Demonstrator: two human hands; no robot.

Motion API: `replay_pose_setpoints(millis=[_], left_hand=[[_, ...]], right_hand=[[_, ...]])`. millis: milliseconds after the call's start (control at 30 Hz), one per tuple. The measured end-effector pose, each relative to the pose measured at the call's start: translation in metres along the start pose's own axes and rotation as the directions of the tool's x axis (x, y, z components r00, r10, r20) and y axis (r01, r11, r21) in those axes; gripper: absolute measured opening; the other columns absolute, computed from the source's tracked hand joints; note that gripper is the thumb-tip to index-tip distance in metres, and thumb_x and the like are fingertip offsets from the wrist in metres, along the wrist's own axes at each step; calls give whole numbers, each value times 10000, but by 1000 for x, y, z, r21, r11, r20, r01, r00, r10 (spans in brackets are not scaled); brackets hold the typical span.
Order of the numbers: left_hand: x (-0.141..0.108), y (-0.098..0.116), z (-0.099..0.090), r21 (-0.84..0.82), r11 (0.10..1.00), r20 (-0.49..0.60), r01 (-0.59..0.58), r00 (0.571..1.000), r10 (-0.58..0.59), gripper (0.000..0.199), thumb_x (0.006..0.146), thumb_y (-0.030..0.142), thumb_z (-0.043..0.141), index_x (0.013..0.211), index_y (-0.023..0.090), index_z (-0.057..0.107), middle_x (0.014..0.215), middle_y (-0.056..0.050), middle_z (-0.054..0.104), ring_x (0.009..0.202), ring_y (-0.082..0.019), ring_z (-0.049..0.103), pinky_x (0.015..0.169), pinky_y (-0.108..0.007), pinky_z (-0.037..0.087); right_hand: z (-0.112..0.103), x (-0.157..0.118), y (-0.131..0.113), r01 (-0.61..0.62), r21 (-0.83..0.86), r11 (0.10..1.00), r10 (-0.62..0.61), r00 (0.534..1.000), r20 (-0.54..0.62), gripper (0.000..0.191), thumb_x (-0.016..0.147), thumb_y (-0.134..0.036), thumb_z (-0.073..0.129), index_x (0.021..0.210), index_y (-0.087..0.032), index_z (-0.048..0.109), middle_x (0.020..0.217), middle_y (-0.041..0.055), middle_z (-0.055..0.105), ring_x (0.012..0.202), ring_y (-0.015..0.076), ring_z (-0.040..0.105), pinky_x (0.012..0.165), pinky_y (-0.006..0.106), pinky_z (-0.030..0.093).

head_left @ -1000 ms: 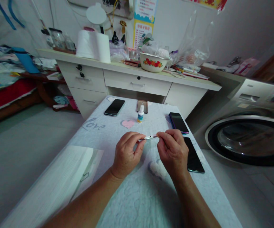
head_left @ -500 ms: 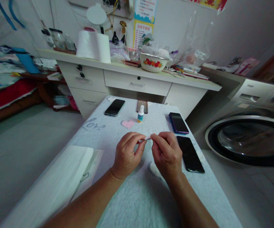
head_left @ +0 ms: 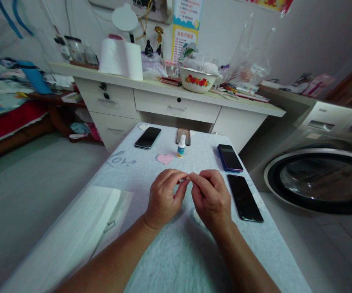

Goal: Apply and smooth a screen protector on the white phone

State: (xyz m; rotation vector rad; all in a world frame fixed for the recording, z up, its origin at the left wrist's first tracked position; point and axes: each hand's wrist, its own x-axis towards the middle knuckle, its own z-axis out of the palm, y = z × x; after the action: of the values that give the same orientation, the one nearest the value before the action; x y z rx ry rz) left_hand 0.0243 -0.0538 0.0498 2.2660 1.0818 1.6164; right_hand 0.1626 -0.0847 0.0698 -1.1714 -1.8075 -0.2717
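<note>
Above the middle of the cloth-covered table (head_left: pixel 151 179), my left hand (head_left: pixel 166 197) pinches a thin, small object that its fingers mostly hide. My right hand (head_left: pixel 212 197) is closed too, its fingertips meeting those of my left hand at that object; what it grips is too small to name. Beyond the hands stands a small white spray bottle (head_left: pixel 181 147) with a blue and yellow label. Behind the bottle lies a brownish phone or case (head_left: pixel 187 135). A black phone (head_left: pixel 245 198) rests just right of my right hand.
Stacked dark phones (head_left: pixel 230 158) lie near the right edge, another phone (head_left: pixel 148 137) at the far left. White sheets (head_left: pixel 72 228) cover the left side. A white desk (head_left: pixel 176 106) stands behind, a washing machine (head_left: pixel 331 122) to the right.
My right hand has moved slightly left, bringing its fingertips up against those of my left hand. The thin object that showed between them is now mostly covered.
</note>
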Motion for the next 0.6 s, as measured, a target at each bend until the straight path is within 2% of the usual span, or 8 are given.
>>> replay_pose_setpoints(millis=[600], left_hand=[[2, -2, -4, 12, 999, -8, 34, 999, -34, 68, 859, 177, 565, 900, 174, 620, 844, -38, 658, 818, -157, 622, 767, -289, 501]], right_hand=[[-14, 8, 20, -101, -49, 994, 98, 993, -62, 187, 839, -107, 543, 943, -193, 671, 855, 38, 553, 767, 147, 563, 686, 281, 493]])
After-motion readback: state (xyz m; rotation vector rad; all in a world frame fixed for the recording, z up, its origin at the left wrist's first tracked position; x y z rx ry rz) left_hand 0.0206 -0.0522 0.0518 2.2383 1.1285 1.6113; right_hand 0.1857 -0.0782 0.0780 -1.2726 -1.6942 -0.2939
